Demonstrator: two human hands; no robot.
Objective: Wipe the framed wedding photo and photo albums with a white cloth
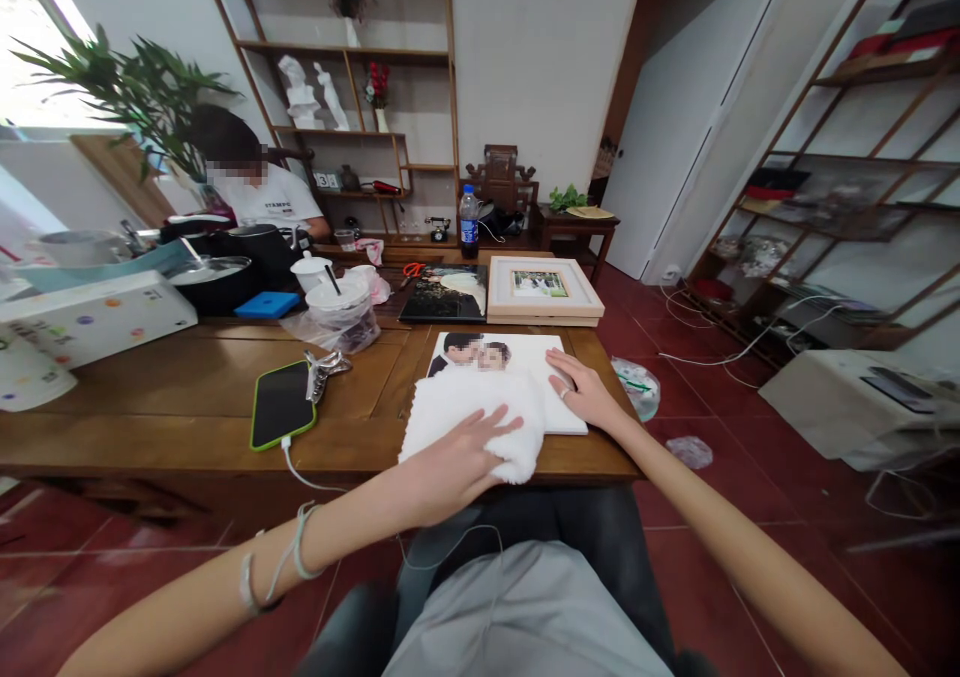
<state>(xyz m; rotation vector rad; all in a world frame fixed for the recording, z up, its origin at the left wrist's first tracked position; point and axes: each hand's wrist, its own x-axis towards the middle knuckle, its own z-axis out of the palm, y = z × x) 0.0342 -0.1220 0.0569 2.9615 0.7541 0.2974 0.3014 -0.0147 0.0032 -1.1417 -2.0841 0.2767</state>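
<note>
The left hand (pixel 480 444) lay spread on the white towel (pixel 457 407), the right hand (pixel 579 387) flat on the photo panel (pixel 527 357); uneven pressure could shift the panel.

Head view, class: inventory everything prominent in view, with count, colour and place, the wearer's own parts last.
Photo panel: 1, mostly white, near table edge
Cloth: 1, white, partly over the panel
Framed picture: 1, pale frame, beyond panel
Dark picture: 1, mostly black, left of framed picture
Phone: 1, black, green-edged, left of cloth
Flat box: 1, blue, beyond phone
Dotted carton: 1, white, table's left
Bottle: 1, dark, far table edge
Table: 1, brown, centre
Person: 1, white shirt, behind table, left
Tall plant: 1, green, far left
Shelf units: 2, brown, back wall and right
Left hand: 1, bare, on cloth
Right hand: 1, ringed, on panel
</note>
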